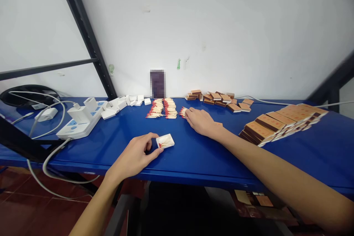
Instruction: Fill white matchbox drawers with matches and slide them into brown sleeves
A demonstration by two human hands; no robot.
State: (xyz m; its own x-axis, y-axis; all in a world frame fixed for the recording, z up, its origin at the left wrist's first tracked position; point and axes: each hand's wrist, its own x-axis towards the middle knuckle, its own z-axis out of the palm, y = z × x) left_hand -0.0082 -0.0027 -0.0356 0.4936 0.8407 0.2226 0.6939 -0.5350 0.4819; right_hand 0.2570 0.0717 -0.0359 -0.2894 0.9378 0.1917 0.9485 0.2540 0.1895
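Observation:
My left hand [138, 153] grips a small white matchbox tray [168, 139] by its left end, thumb at the near side and fingers behind. A few red-tipped matches [163, 145] lie inside this tray. Farther back, my right hand [201, 121] has its fingers bent down and closed on a small heap of matches [182, 111], partly hidden beneath them. Left of that heap lie two larger rows of matches, one [155, 108] beside the other [170, 109]. A brown matchbox [219, 123] peeks out behind my right wrist.
White trays [118, 104] lie in a loose group at the back left, beside a power strip [83, 123] with plugs and cables. Brown matchbox sleeves [218, 97] are heaped against the wall. Stacked matchboxes [276, 120] stand at the right on the blue table [193, 166].

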